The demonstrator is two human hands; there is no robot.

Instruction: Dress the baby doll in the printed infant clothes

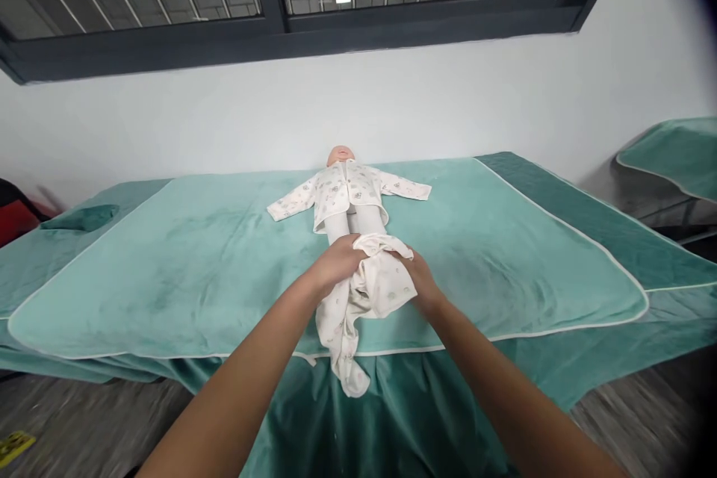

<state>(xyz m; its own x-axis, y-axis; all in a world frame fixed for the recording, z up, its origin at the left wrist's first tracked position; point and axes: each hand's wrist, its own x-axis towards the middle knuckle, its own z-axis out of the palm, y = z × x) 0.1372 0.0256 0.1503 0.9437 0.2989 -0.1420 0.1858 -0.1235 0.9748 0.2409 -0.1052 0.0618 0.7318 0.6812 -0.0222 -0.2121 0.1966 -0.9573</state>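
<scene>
A baby doll (346, 190) lies on its back on a teal blanket (184, 269), head toward the wall, wearing a cream printed top with sleeves spread. Its bare legs point toward me. My left hand (336, 263) and my right hand (419, 280) both grip the bunched waist of small cream printed trousers (373, 291), held at the doll's feet. One trouser leg hangs over the table's near edge. The doll's feet are hidden by the cloth and my hands.
The blanket covers a table draped in darker teal cloth (560, 194). A folded teal cloth (81, 218) lies at the far left. Another teal-covered table (672, 153) stands at right. A white wall and dark window frame are behind.
</scene>
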